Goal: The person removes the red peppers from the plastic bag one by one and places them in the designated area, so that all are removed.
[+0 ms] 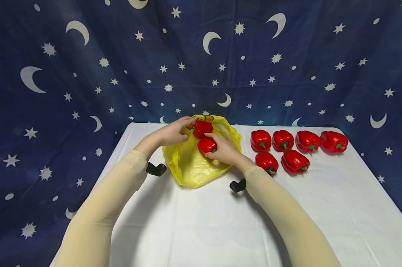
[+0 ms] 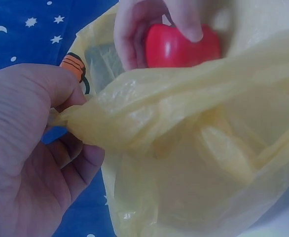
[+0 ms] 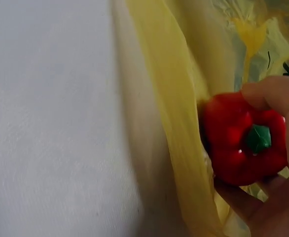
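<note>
A yellow plastic bag (image 1: pixel 195 170) lies spread on the table with its mouth wide. My left hand (image 1: pixel 173 132) pinches the bag's edge at the far left side; the left wrist view shows the gathered plastic between thumb and fingers. Over the bag's mouth, my right hand (image 1: pixel 225 151) grips a red bell pepper (image 3: pixel 228 143) with a green stem, thumb on one side and fingers beneath. Just beyond it, a second red bell pepper (image 1: pixel 203 128) shows inside the bag near its back rim.
Several red bell peppers (image 1: pixel 295 162) stand in two rows to the right of the bag, the nearest partly behind the right forearm. A white cloth covers the table (image 1: pixel 194 222). Behind it hangs a dark blue curtain (image 1: pixel 187 55) with moons and stars.
</note>
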`<state>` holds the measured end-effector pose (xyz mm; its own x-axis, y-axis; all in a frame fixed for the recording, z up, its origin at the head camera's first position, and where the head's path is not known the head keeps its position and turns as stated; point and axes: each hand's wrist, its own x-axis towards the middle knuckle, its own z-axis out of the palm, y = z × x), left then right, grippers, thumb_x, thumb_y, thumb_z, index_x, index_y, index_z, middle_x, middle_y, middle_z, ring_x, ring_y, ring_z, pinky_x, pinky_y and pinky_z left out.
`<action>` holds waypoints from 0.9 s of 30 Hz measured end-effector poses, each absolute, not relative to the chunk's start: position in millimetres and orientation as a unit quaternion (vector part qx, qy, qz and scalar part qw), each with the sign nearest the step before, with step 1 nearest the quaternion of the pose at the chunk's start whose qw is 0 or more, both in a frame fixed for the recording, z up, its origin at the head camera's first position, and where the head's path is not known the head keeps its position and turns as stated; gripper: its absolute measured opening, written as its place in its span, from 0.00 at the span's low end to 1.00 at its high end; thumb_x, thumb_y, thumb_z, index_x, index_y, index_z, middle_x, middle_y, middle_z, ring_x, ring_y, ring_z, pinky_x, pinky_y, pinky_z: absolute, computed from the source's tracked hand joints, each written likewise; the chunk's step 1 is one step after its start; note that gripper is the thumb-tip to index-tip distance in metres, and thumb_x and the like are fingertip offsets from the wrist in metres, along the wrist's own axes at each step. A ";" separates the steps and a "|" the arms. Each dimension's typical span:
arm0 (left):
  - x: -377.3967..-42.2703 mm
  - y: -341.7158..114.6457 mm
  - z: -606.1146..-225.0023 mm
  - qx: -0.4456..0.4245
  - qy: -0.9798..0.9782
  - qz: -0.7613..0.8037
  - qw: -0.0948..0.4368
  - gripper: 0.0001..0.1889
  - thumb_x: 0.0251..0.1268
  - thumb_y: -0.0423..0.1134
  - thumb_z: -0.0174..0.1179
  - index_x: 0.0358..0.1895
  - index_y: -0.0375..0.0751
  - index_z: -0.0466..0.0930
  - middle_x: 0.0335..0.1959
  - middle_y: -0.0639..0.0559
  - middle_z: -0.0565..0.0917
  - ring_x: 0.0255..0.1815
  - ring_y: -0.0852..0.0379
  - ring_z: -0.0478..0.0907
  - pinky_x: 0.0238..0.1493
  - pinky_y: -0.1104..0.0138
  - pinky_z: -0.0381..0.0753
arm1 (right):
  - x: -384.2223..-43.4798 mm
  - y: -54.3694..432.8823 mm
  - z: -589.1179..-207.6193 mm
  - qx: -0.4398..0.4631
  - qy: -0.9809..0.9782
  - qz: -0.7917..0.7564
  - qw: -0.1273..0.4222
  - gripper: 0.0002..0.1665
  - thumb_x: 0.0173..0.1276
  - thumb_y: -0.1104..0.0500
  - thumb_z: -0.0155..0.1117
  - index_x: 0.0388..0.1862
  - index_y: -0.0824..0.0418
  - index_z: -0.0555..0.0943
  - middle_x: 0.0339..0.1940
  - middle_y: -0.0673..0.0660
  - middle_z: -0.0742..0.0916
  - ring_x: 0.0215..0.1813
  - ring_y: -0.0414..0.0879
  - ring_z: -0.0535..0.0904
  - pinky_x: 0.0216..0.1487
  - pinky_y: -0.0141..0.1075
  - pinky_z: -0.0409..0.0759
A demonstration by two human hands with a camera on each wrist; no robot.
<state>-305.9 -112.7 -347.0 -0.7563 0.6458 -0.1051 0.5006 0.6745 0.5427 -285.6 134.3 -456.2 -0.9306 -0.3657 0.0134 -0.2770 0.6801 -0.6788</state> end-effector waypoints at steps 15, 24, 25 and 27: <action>-307.8 -116.8 -348.8 0.313 0.909 0.237 0.138 0.41 0.67 0.32 0.55 0.83 0.46 0.52 0.82 0.47 0.54 0.67 0.49 0.66 0.69 0.56 0.67 | -282.8 148.7 -433.3 -0.114 0.866 -0.445 0.200 0.59 0.60 0.40 0.77 0.82 0.52 0.57 0.73 0.60 0.70 0.61 0.58 0.75 0.59 0.51 0.79; -305.6 -115.0 -348.2 0.311 0.907 0.245 0.145 0.41 0.67 0.33 0.55 0.83 0.48 0.51 0.82 0.47 0.53 0.74 0.48 0.62 0.73 0.54 0.65 | -287.1 153.6 -428.4 -0.089 0.813 -0.511 0.265 0.53 0.62 0.48 0.77 0.81 0.52 0.60 0.70 0.61 0.70 0.55 0.59 0.78 0.55 0.54 0.82; -305.4 -114.9 -348.3 0.310 0.907 0.245 0.145 0.41 0.67 0.33 0.56 0.83 0.48 0.51 0.82 0.47 0.53 0.74 0.48 0.62 0.73 0.54 0.65 | -287.9 154.4 -429.1 -0.094 0.809 -0.513 0.270 0.52 0.62 0.49 0.77 0.81 0.51 0.60 0.70 0.60 0.70 0.55 0.59 0.78 0.56 0.54 0.81; -305.2 -114.9 -348.7 0.306 0.908 0.244 0.147 0.41 0.67 0.33 0.56 0.84 0.48 0.52 0.82 0.47 0.53 0.75 0.47 0.62 0.73 0.53 0.64 | -289.9 156.4 -430.7 -0.107 0.805 -0.513 0.278 0.53 0.61 0.51 0.78 0.81 0.48 0.61 0.71 0.59 0.69 0.54 0.60 0.79 0.56 0.54 0.81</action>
<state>-305.2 -114.9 -348.7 -0.7693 0.6281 -0.1165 0.4849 0.6929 0.5337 -289.9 156.4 -430.7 -0.8226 -0.4576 -0.3376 0.1122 0.4513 -0.8853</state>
